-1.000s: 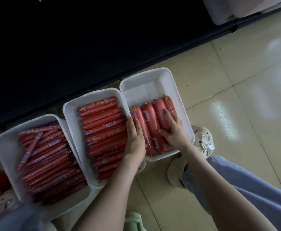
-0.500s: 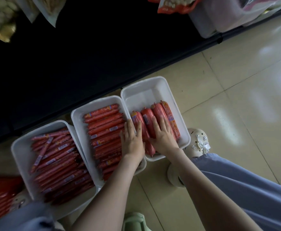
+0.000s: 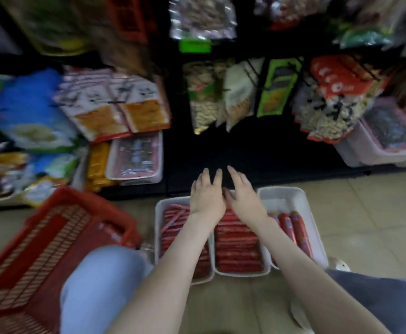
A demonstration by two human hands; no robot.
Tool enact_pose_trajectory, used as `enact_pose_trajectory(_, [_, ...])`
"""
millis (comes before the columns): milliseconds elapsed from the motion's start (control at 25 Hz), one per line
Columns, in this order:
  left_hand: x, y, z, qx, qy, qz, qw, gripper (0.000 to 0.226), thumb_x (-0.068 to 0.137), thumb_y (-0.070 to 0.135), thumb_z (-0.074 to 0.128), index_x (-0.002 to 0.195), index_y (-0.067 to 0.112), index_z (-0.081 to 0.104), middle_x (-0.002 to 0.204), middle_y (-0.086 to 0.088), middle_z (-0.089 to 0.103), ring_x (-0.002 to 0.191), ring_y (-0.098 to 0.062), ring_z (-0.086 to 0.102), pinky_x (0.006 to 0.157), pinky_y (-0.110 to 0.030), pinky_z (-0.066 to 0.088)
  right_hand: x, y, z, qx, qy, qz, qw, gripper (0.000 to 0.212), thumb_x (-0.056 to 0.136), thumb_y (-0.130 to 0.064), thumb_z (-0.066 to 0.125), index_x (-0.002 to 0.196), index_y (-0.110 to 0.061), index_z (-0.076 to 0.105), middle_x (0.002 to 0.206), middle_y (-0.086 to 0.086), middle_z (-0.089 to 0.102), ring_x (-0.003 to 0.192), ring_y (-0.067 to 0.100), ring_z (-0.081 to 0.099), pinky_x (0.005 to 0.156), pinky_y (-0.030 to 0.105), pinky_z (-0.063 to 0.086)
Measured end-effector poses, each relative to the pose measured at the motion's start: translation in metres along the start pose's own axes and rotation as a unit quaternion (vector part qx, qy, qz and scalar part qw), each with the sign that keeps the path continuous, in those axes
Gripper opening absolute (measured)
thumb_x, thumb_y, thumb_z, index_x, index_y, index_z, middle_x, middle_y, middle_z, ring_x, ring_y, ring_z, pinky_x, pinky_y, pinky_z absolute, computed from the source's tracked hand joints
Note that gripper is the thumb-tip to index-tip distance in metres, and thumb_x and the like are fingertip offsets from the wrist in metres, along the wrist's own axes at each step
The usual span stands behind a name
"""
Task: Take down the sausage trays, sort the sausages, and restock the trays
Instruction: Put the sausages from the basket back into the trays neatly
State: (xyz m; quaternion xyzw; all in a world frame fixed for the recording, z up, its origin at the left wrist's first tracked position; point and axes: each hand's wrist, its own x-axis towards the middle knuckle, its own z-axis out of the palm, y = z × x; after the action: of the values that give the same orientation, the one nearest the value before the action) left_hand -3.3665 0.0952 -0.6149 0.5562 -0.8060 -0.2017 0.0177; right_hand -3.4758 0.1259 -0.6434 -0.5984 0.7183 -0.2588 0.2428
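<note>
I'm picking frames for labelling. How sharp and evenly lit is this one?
Head view: motion blur smears the shelf packets and red basket; the left hand, right hand and sausage trays are soft but readable; the shelf recess behind the hands is near black.

- The left forearm (image 3: 173,261) and the right forearm (image 3: 293,256) are bare from the wrists back to the lower edge of the view.
- The left hand (image 3: 206,197) and the right hand (image 3: 245,200) are bare. The nails seem to reach just past the fingertips, but blur hides any finer detail.
- The left trouser leg (image 3: 100,285), at 7 o'clock, is light blue, smooth cloth. Its weave is too blurred to tell.
- The right trouser leg (image 3: 377,302), at 4 o'clock, looks darker, a grey-blue, and lies in shadow.
- A white shoe (image 3: 339,266) shows a small rounded part at 4 o'clock, just above the right trouser leg.
- A pale rounded shape (image 3: 299,314) near 5 o'clock may be part of a shoe, though it is too blurred to tell.
</note>
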Motion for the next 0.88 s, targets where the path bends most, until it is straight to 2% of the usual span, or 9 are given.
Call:
enact_pose_trajectory(200, [-0.055,-0.125,-0.113,-0.012,0.142,-0.077,0.987,0.058,0.096,0.024,0.044,0.149,0.019,0.023,0.154,-0.016,0.018,0.133,-0.036,0.033,0.106,-0.042,0.033,0.023,-0.148,0.059,0.01,-0.047,-0.168,0.985,0.059,0.095,-0.017,0.051,0.148,-0.012,0.026,0.147,0.012,0.035,0.135,0.028,0.036,0.103,0.036,0.036])
enact_pose_trajectory(360, [-0.111,-0.251,-0.138,-0.03,0.203,-0.154,0.967,0.057,0.094,0.023,0.048,0.147,0.016,0.028,0.148,-0.017,0.03,0.128,-0.035,0.04,0.103,-0.041,0.037,0.033,-0.247,0.144,-0.004,-0.147,-0.253,0.956,0.059,0.098,-0.021,0.048,0.15,-0.016,0.02,0.15,0.008,0.029,0.137,0.025,0.033,0.105,0.039,0.036])
enact_pose_trajectory(480, [-0.149,-0.335,-0.107,-0.065,0.19,-0.243,0.949,0.057,0.092,0.02,0.05,0.145,0.012,0.032,0.144,-0.018,0.035,0.123,-0.037,0.045,0.102,-0.044,0.04,0.034,-0.279,0.227,-0.039,-0.216,-0.286,0.933,0.06,0.097,-0.02,0.048,0.15,-0.014,0.021,0.15,0.008,0.03,0.138,0.023,0.031,0.111,0.032,0.026])
enact_pose_trajectory(600, [-0.164,-0.398,-0.049,-0.108,0.144,-0.31,0.934,0.059,0.091,0.013,0.049,0.147,0.009,0.03,0.147,-0.022,0.032,0.127,-0.039,0.042,0.106,-0.043,0.037,0.037,-0.271,0.316,-0.082,-0.292,-0.277,0.912,0.059,0.096,-0.018,0.046,0.15,-0.016,0.022,0.148,0.007,0.033,0.135,0.023,0.036,0.11,0.031,0.029])
enact_pose_trajectory(720, [-0.155,-0.439,0.016,-0.134,0.077,-0.354,0.922,0.067,0.09,0.014,0.046,0.151,0.019,0.019,0.153,-0.016,0.021,0.133,-0.034,0.036,0.108,-0.042,0.034,0.053,-0.238,0.395,-0.153,-0.343,-0.258,0.89,0.059,0.097,-0.017,0.043,0.15,-0.013,0.018,0.149,0.009,0.029,0.138,0.025,0.03,0.112,0.032,0.027])
enact_pose_trajectory(800, [-0.142,-0.459,0.056,-0.138,0.04,-0.366,0.919,0.071,0.092,0.017,0.045,0.152,0.028,0.009,0.156,-0.014,0.014,0.138,-0.033,0.028,0.112,-0.041,0.03,0.07,-0.21,0.438,-0.223,-0.35,-0.261,0.871,0.062,0.099,-0.018,0.04,0.152,-0.013,0.009,0.152,0.009,0.024,0.14,0.025,0.024,0.112,0.032,0.025])
enact_pose_trajectory(880, [-0.128,-0.478,0.09,-0.143,-0.001,-0.369,0.918,0.073,0.094,0.022,0.045,0.151,0.034,0.002,0.158,-0.012,0.007,0.141,-0.033,0.022,0.114,-0.041,0.025,0.085,-0.182,0.473,-0.33,-0.342,-0.267,0.839,0.074,0.097,-0.025,0.045,0.152,-0.021,-0.004,0.155,0.009,0.015,0.136,0.028,0.029,0.105,0.037,0.035])
